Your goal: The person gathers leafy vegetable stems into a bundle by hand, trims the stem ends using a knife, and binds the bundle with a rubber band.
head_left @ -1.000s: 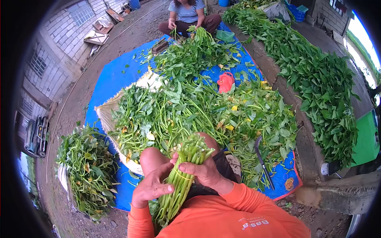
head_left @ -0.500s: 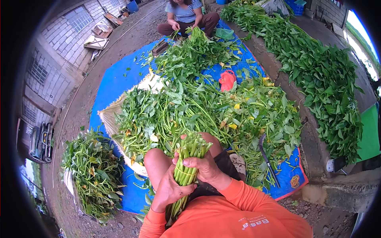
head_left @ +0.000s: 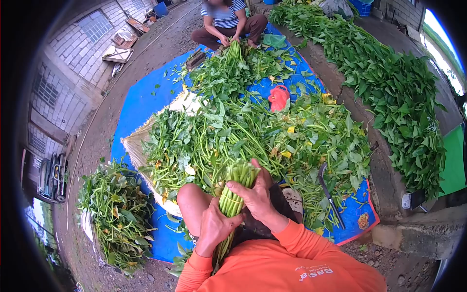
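A bundle of green leafy-vegetable stems (head_left: pixel 231 204) stands upright over my lap, cut ends at the top. A thin yellowish rubber band (head_left: pixel 233 197) circles the stems. My left hand (head_left: pixel 216 226) is wrapped round the lower part of the bundle. Higher up, my right hand (head_left: pixel 257 200) grips its right side near the cut ends, thumb across the front; some of its fingers are hidden behind. The leafy end hangs down beside my orange shirt and is mostly out of sight. In front of my knees lies a heap of loose leafy stems (head_left: pixel 214 131).
A curved sickle (head_left: pixel 330 194) and several rubber bands (head_left: pixel 363 221) lie at right on the blue tarp (head_left: pixel 141 104). A leafy pile (head_left: pixel 114 214) sits at left, a red bag (head_left: pixel 278 98) beyond. Across, another person (head_left: pixel 226 22) handles stems. Bundled greens (head_left: pixel 389 97) line the right ledge.
My right hand has shifted on the bundle, its fingers now reaching higher beside the cut ends. My left hand still holds the lower stems. The other person's hands have come together lower on their stems.
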Tool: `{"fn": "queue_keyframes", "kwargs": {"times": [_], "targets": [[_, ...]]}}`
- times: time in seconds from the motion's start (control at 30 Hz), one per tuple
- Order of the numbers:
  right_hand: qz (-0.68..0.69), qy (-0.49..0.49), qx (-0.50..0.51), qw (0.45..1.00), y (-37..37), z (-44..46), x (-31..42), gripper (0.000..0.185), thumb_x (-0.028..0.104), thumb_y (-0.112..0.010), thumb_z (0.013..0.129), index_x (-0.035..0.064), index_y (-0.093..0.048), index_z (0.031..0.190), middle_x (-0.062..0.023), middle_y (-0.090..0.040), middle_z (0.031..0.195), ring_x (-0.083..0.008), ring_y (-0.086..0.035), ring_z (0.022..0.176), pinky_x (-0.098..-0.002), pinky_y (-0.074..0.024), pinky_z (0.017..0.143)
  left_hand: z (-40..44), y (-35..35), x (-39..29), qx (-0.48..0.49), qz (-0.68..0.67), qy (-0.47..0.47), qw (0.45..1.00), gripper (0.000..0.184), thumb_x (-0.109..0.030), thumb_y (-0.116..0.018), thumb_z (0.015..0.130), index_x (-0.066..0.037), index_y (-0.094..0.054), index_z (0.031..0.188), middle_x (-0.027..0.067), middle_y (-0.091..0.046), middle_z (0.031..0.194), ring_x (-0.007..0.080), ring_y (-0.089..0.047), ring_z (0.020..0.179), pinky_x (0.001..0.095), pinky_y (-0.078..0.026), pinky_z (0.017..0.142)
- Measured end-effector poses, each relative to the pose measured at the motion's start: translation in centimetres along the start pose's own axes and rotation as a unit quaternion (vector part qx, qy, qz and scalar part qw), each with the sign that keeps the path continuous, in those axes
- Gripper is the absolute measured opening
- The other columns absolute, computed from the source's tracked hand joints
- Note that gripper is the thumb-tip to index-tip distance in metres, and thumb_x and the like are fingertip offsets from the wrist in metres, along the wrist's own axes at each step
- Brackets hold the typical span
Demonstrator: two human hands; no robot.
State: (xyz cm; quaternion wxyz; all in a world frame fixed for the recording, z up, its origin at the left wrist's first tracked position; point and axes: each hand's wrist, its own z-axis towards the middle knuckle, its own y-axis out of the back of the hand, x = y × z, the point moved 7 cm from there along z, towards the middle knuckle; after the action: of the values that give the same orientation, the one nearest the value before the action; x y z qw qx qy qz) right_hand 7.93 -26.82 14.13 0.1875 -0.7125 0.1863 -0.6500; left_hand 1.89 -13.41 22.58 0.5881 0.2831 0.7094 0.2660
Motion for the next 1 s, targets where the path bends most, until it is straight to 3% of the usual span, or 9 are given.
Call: {"fn": "queue_keyframes", "kwargs": {"times": [0.07, 0.1, 0.33, 0.5, 0.6, 0.67, 0.73, 0.93, 1.0], "targets": [[0.237, -0.099, 0.052, 0.965, -0.2, -0.4, -0.7, 0.089, 0.009, -0.082, 0.093, 0.0058, -0.025, 0.161, -0.0121, -0.06, 0.138, -0.0271, -0.065, 0.124, -0.0388, -0.0565, 0.106, -0.2, -0.4, 0.5, 0.004, -0.005, -0.018, 1.0, 0.066, -0.032, -0.092, 0.073, 0.007, -0.062, 0.117, 0.0265, -0.076, 0.093, 0.0427, -0.077, 0.087, 0.0484, -0.059, 0.077], [0.251, -0.078, 0.048, 0.964, -0.3, -1.0, 0.4, 0.068, 0.013, -0.075, 0.097, 0.0067, -0.037, 0.153, -0.0136, -0.062, 0.132, -0.0289, -0.068, 0.12, -0.042, -0.057, 0.107, -0.1, -0.6, 0.8, 0.018, -0.015, -0.032, 0.999, 0.065, -0.033, -0.091, 0.073, 0.007, -0.062, 0.116, 0.0273, -0.075, 0.092, 0.0444, -0.076, 0.087, 0.0497, -0.059, 0.078], [0.385, -0.218, 0.107, 0.89, -0.5, -0.4, -3.7, 0.047, 0.026, -0.071, 0.101, 0.0066, -0.057, 0.141, -0.0158, -0.069, 0.127, -0.0303, -0.069, 0.12, -0.0472, -0.0554, 0.11, 0.2, -1.5, 1.2, 0.063, 0.04, -0.024, 0.997, 0.072, -0.035, -0.092, 0.073, 0.007, -0.059, 0.121, 0.0303, -0.074, 0.095, 0.0468, -0.075, 0.09, 0.0497, -0.059, 0.08], [0.369, -0.269, 0.193, 0.869, -4.3, 0.9, -1.8, 0.038, 0.024, -0.073, 0.1, 0.0058, -0.062, 0.131, -0.0139, -0.071, 0.12, -0.0261, -0.071, 0.111, -0.0439, -0.0593, 0.101, 0.8, 0.3, 1.0, 0.079, -0.17, -0.069, 0.98, 0.066, -0.021, -0.093, 0.076, 0.006, -0.059, 0.126, 0.0142, -0.074, 0.102, 0.0247, -0.071, 0.088, 0.0386, -0.058, 0.083], [0.183, -0.172, 0.259, 0.933, -7.2, 0.7, 1.3, 0.062, 0.025, -0.082, 0.095, 0.0055, -0.054, 0.147, -0.0107, -0.066, 0.132, -0.021, -0.065, 0.122, -0.0395, -0.0515, 0.109, 0.3, 3.9, 0.8, 0.093, -0.203, -0.006, 0.975, 0.06, -0.015, -0.091, 0.077, 0.002, -0.062, 0.126, 0.0044, -0.07, 0.108, 0.014, -0.066, 0.088, 0.032, -0.056, 0.084], [0.181, -0.08, 0.325, 0.925, -9.5, -0.6, 4.7, 0.101, 0.028, -0.083, 0.097, 0.0086, -0.018, 0.171, -0.0169, -0.036, 0.168, -0.0273, -0.037, 0.156, -0.0452, -0.0283, 0.129, -0.5, 7.8, -0.3, 0.065, -0.257, 0.009, 0.964, 0.062, -0.016, -0.091, 0.074, 0.001, -0.062, 0.126, 0.0045, -0.071, 0.104, 0.0133, -0.066, 0.089, 0.03, -0.056, 0.084], [0.16, -0.151, 0.324, 0.92, -10.3, -1.4, 4.1, 0.121, 0.036, -0.086, 0.094, 0.0086, 0.001, 0.174, -0.0278, -0.024, 0.173, -0.0357, -0.029, 0.161, -0.0486, -0.0243, 0.131, -1.3, 11.8, -2.4, 0.017, -0.327, -0.018, 0.945, 0.069, -0.021, -0.094, 0.069, 0.001, -0.062, 0.126, 0.0065, -0.072, 0.103, 0.0142, -0.069, 0.088, 0.0286, -0.057, 0.082], [-0.087, 0.241, 0.475, 0.842, -18.3, -4.8, 16.8, 0.148, 0.05, -0.095, 0.079, 0.0084, 0.012, 0.172, -0.0318, -0.025, 0.172, -0.0409, -0.032, 0.16, -0.0495, -0.0323, 0.128, -2.1, 19.8, -12.0, -0.181, -0.433, -0.289, 0.834, 0.098, -0.04, -0.094, 0.071, 0.007, -0.046, 0.141, 0.0172, -0.065, 0.103, 0.0285, -0.072, 0.086, 0.0382, -0.063, 0.076], [-0.077, 0.172, 0.476, 0.859, -18.7, -4.2, 17.9, 0.15, 0.046, -0.097, 0.072, 0.0041, 0.006, 0.172, -0.0327, -0.033, 0.167, -0.0451, -0.041, 0.152, -0.0507, -0.0363, 0.125, -1.5, 21.3, -13.2, -0.192, -0.439, -0.345, 0.807, 0.095, -0.048, -0.082, 0.083, 0.006, -0.04, 0.149, 0.0212, -0.06, 0.114, 0.0287, -0.068, 0.095, 0.0408, -0.061, 0.083]]}}
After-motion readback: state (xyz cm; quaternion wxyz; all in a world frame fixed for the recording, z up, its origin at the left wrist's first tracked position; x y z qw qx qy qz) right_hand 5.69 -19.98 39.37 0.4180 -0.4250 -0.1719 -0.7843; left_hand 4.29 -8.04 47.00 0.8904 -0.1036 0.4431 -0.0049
